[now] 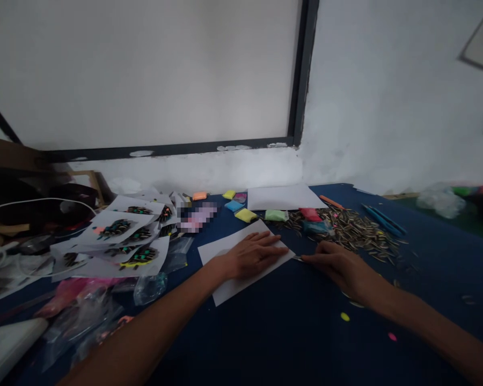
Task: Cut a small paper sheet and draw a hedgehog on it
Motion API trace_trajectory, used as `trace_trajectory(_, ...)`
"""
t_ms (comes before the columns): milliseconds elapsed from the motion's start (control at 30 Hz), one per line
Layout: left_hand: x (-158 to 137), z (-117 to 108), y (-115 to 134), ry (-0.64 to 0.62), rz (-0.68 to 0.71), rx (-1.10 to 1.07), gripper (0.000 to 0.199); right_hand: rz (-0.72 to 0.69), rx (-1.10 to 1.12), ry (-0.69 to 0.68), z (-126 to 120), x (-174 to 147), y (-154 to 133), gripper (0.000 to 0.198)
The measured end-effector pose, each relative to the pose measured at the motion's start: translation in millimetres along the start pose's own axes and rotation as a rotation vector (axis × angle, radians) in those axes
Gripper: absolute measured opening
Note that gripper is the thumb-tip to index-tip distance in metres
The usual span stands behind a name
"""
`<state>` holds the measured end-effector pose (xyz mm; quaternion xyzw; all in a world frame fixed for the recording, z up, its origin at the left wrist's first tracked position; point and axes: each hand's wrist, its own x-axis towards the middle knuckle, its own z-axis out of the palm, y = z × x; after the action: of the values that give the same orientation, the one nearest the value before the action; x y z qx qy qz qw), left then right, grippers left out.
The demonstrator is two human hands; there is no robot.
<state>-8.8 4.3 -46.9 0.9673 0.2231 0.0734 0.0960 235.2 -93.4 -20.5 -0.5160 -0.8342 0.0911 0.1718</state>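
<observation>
A sheet of white paper (233, 292) lies at an angle on the dark blue tabletop. My left hand (253, 254) rests flat on it, fingers stretched towards the right corner. Beside that corner, my right hand (338, 265) is closed in a pinch, low over the table. A small pale tip (297, 258) shows at its fingertips; whether this belongs to a tool or to the paper I cannot make out. Behind my right hand spreads a pile of striped sunflower seeds (364, 233). Packets in green (276, 215), yellow (246, 215) and red (310, 214) lie beyond the paper.
Seed-decorated paper sheets (145, 254) overlap at the left, near clear plastic bags (82, 316). Another white sheet (284, 197) lies by the wall. A blue tweezer-like tool (384, 220) and an orange stick (332, 202) flank the seeds. Yellow (345, 317) and pink (392, 336) bits lie in front.
</observation>
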Motion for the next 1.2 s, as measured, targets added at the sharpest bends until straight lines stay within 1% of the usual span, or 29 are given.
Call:
trace_trajectory(133,0,-2,2,-0.008,-0.004,-0.003,0.046,-0.008,-0.015,0.018,2,0,1,0.044)
trace_trajectory(333,0,-2,1,-0.020,-0.012,-0.009,0.047,-0.058,0.000,0.033,6,-1,5,0.042)
trace_trajectory(467,0,-1,1,-0.001,0.001,-0.014,0.047,-0.029,-0.002,0.015,6,0,4,0.040)
trace_trajectory(600,0,-1,0,-0.005,-0.001,-0.015,0.045,-0.058,-0.004,0.053,7,1,2,0.040)
trace_trajectory(767,1,-1,-1,-0.007,0.005,-0.004,0.045,-0.074,-0.010,0.028,10,0,3,0.042)
trace_trajectory(933,1,0,-1,0.000,-0.004,0.001,0.045,-0.080,-0.022,0.061,11,1,0,0.040)
trace_trajectory(1200,0,-2,1,-0.011,-0.004,-0.030,0.047,-0.118,-0.023,0.061,13,1,-1,0.039)
